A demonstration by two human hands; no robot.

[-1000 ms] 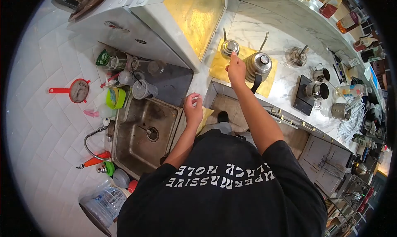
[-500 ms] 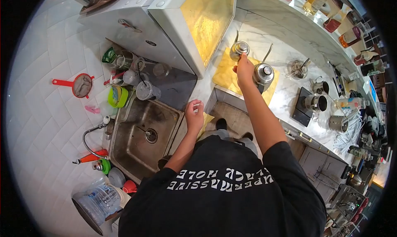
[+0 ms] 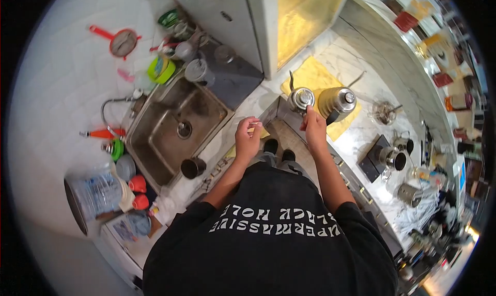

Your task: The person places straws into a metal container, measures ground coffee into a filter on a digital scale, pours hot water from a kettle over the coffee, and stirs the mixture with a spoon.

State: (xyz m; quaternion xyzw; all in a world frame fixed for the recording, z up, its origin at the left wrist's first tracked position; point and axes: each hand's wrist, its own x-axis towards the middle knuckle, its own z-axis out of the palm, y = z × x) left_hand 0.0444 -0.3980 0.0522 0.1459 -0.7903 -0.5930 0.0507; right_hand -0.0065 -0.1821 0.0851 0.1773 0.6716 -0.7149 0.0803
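Note:
My right hand [image 3: 314,126] is closed around the handle of a small steel gooseneck kettle [image 3: 301,98]. The kettle is at the front edge of the yellow cloth [image 3: 311,79], its thin spout pointing away from me. A larger steel gooseneck kettle [image 3: 337,102] with a dark handle stands on the cloth just right of it. In front of my body, my left hand [image 3: 248,137] is raised between the sink side and the counter. Its fingers are loosely bent and apart, with nothing in them.
To the left is a steel sink [image 3: 155,141], with a dark metal cup [image 3: 193,168] at its near edge. Plastic cups [image 3: 197,71] crowd the dark mat. On the right counter are a glass vessel [image 3: 385,112], a black scale [image 3: 373,160] and a steel pitcher [image 3: 392,159].
My right hand has drawn the small kettle back toward me from the cloth. My left hand stays empty near my front. The whole view has turned and shifted.

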